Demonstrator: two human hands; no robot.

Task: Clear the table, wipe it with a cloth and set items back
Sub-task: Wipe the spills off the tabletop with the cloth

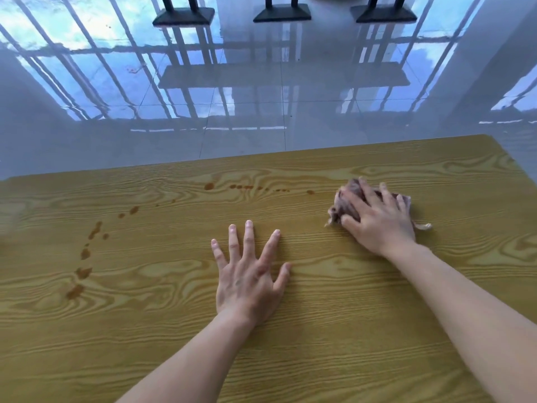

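On the yellow wood-grain laminate table [319, 330]: right hand [377, 219], fingers spread, presses a crumpled mauve cloth [338, 209] flat for wiping. Left hand [250, 274] rests flat, fingers splayed, likely bracing. Brown spill drops [84, 271] lie well apart, leftward.

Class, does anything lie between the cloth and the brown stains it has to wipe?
Nothing lies between the cloth under the right hand and the far row of stains. Toward the left stains, the left hand, flat on the table, sits partly in the path.
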